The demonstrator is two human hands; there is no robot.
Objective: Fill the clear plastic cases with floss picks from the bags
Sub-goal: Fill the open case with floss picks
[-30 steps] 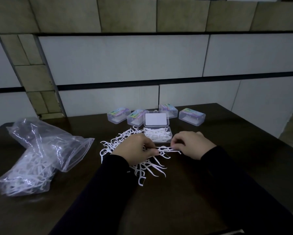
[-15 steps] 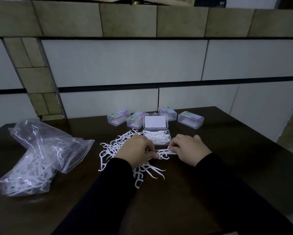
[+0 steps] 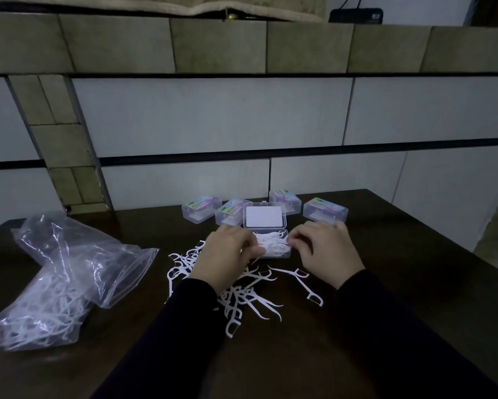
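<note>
both hands at the open case, seating picks.
open case (image 3: 271, 245) lies between left hand (image 3: 227, 254) and right hand (image 3: 327, 249), long axis left-right; both sets of fingers curled on a bundle of picks (image 3: 271, 243) at its rim. loose picks (image 3: 242, 295) nearer the left.

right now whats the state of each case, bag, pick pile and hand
open case: lid up, partly filled with picks
four closed cases: lids shut, in a row behind it
bags: lying on the table, picks inside
loose picks: scattered on the table
left hand: pinching picks at the open case
right hand: fingers curled at the case's right edge
</note>
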